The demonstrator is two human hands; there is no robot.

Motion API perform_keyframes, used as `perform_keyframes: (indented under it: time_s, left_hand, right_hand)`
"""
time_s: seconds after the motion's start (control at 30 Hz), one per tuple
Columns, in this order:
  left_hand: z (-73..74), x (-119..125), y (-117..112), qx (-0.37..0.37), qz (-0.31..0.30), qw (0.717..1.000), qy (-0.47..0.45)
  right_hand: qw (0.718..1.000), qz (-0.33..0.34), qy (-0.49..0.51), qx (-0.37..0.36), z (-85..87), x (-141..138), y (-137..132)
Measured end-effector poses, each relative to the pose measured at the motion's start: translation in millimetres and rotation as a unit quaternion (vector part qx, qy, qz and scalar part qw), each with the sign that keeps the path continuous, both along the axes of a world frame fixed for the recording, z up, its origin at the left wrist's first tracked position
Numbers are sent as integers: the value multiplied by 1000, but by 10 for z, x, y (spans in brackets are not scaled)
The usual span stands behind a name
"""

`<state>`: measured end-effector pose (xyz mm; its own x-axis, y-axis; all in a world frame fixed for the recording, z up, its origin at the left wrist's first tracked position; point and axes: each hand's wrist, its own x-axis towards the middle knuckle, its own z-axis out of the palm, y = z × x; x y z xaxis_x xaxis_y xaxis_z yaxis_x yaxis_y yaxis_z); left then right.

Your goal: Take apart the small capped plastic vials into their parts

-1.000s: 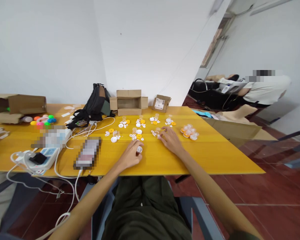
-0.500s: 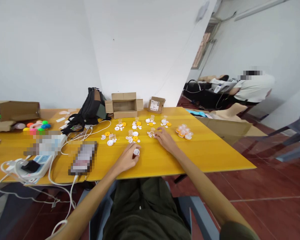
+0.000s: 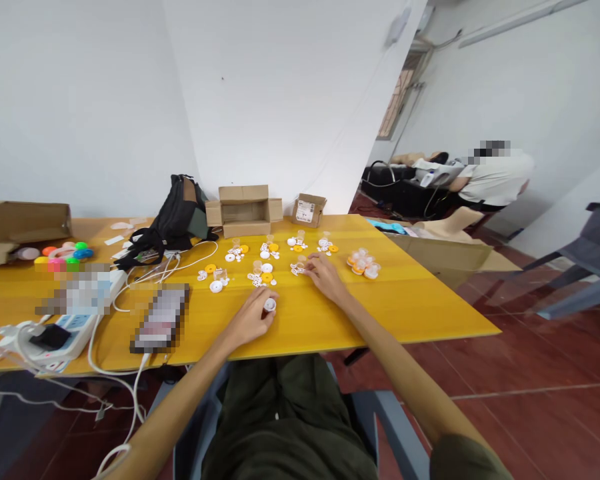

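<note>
My left hand (image 3: 253, 317) rests low over the front of the table, its fingers closed round a small white round cap (image 3: 269, 305) with its hollow side showing. Farther right, my right hand (image 3: 327, 277) reaches down with bent fingertips together at a small group of white dotted discs (image 3: 296, 269), beside a clear plastic cup (image 3: 302, 260). Whatever lies between those fingertips is too small to make out. Just beyond my left hand are another clear cup (image 3: 257, 267), a white cap (image 3: 267, 268) and a yellow ring (image 3: 267, 277).
More part groups lie behind. Orange-and-clear capsules (image 3: 363, 263) are clustered right. At the back stand an open cardboard box (image 3: 245, 213), a smaller box (image 3: 309, 210) and a black backpack (image 3: 175, 210). A phone (image 3: 161, 317), power strip (image 3: 73, 333) and cables occupy the left. Another person sits far right.
The view has shifted slightly, so everything sits a little farther left. Both hands keep nearly the same places over the table, and the left still holds the white cap.
</note>
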<state>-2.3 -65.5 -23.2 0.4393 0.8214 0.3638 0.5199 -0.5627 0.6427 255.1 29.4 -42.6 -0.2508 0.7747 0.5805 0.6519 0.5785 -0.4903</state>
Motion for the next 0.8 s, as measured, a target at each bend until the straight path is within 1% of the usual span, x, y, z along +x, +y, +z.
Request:
perform_keyframes:
  time_s: [0.1, 0.2, 0.33, 0.47, 0.57, 0.63, 0.73, 0.8]
  left_hand:
    - [6, -2, -1, 2, -1, 1000, -2]
    - [19, -3, -4, 0, -2, 1000, 1]
    - [27, -1, -6, 1, -1, 1000, 5]
    - [22, 3, -12, -2, -2, 1000, 3]
    - [19, 6, -17, -4, -2, 1000, -3]
    - [20, 7, -17, -8, -3, 1000, -10]
    - [25, 7, -13, -14, -4, 1000, -28]
    - [30, 7, -9, -15, -3, 999, -48]
  right_hand:
    - [999, -32, -24, 20, 58, -51, -45]
    - [993, -59, -89, 58, 133, -129, -106]
    - [982, -62, -168, 67, 174, -241, -136]
    - [977, -53, -198, 61, 142, -262, -136]
    - [977, -53, -193, 69, 127, -221, -164]
    - [980, -59, -172, 75, 133, -196, -208]
    - [990, -63, -104, 74, 162, -201, -325]
    - [997, -35, -38, 52, 179, -243, -440]
